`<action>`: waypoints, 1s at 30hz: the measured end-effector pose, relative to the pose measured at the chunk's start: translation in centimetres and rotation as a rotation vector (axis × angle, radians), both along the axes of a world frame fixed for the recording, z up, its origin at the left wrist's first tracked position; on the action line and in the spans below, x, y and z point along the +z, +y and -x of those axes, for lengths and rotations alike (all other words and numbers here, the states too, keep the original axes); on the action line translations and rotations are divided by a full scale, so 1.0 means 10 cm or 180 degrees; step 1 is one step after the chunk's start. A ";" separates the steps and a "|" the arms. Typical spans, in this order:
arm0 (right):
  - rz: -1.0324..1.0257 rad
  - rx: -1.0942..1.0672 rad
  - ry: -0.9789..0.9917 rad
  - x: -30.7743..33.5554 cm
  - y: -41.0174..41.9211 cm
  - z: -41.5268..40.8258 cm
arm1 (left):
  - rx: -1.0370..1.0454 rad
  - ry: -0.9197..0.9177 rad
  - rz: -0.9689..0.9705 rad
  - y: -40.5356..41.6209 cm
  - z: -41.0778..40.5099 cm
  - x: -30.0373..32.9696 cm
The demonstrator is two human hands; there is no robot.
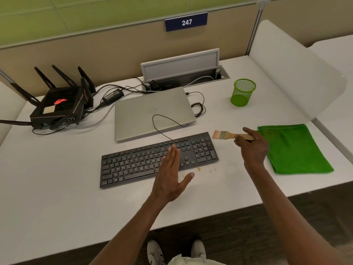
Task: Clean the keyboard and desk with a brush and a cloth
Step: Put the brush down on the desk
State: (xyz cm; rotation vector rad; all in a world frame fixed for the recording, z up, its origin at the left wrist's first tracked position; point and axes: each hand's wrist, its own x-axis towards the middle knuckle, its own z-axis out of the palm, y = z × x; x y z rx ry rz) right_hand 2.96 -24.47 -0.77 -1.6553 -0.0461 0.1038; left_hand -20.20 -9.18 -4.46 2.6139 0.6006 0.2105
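A black keyboard point(133, 163) lies on the white desk point(57, 188), its cable running back over a closed laptop. My right hand point(252, 146) grips the wooden handle of a flat paint brush point(225, 135), held in the air just beyond the keyboard's right end with the bristles pointing left. My left hand point(171, 176) hovers over the keyboard's right half, fingers straight and thumb spread, holding nothing. A folded green cloth point(298, 150) lies flat at the right of the desk. Small brown crumbs and smears point(202, 169) mark the desk beside the keyboard's near right corner.
A closed silver laptop point(150, 113) sits behind the keyboard. At the back left stands a black router point(59, 106) with antennas, a power adapter and cables. A green mesh cup point(242, 92) stands back right, an open cable tray point(183, 73) behind the laptop. A white side divider point(290, 73) bounds the right.
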 end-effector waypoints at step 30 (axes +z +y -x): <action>0.1455 -0.0885 0.1378 -0.38 0.63 -0.55 | -0.0452 0.0067 0.0497 0.27 -0.83 0.09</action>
